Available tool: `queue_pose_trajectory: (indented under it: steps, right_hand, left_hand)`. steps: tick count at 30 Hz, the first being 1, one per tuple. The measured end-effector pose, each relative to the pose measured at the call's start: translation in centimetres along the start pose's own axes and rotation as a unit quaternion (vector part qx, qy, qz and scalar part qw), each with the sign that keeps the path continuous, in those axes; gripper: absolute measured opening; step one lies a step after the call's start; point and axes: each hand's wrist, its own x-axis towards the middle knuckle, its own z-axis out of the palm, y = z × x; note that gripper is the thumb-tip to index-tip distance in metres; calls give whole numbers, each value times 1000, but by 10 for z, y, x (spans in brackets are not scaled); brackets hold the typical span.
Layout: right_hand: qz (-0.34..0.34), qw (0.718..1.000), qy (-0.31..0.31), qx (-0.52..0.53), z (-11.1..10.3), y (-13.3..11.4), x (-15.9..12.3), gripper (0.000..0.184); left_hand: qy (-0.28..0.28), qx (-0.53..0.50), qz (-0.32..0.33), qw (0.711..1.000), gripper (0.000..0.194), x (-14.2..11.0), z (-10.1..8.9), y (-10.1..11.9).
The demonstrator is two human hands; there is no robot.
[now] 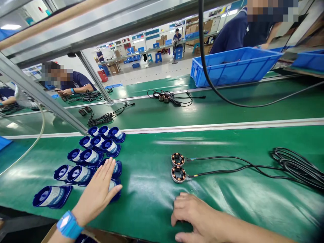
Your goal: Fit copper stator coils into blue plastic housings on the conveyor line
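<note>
Several dark blue plastic housings (pixel 48 196) with white-and-blue labels stand in slanting rows on the left of the green work mat (pixel 146 202). My left hand (pixel 97 189), palm down with fingers stretched, lies over the right-hand housings and partly hides two of them; whether it touches them I cannot tell. Two ring-shaped motor stators with copper windings, an upper stator (pixel 178 158) and a lower stator (pixel 178 174), lie on the mat with black cables (pixel 227 166). Just below them is my right hand (pixel 189 216), empty, its fingers loosely bent and its thumb apart.
A large coil of black cable (pixel 291 162) lies at the right. Beyond the white rail (pixel 227 125), more stators (pixel 164 98) and a cable bundle (pixel 103 118) rest on a green belt. A blue crate (pixel 233 72) stands behind. A metal post (pixel 50 91) slants down at left; co-workers sit beyond.
</note>
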Motion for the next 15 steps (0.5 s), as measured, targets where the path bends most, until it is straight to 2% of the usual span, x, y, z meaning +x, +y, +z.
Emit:
queue_pose_trajectory:
  steps: [3,5,12,15]
  right_hand:
    - [4,1000,-7,-5,1,1,0,31]
    - [1,1000,-12,-12,1,1,1,32]
    - [-4,999,-34,-41,-5,1,4,35]
    - [-21,998,-32,-59,1,5,5,30]
  left_hand:
    - [-20,10,102,995,77,3,-12,-36]
    - [-30,19,132,991,77,4,-16,-55]
    - [-30,56,122,991,75,2,-2,-98]
    - [-9,81,141,987,85,3,-8,-100]
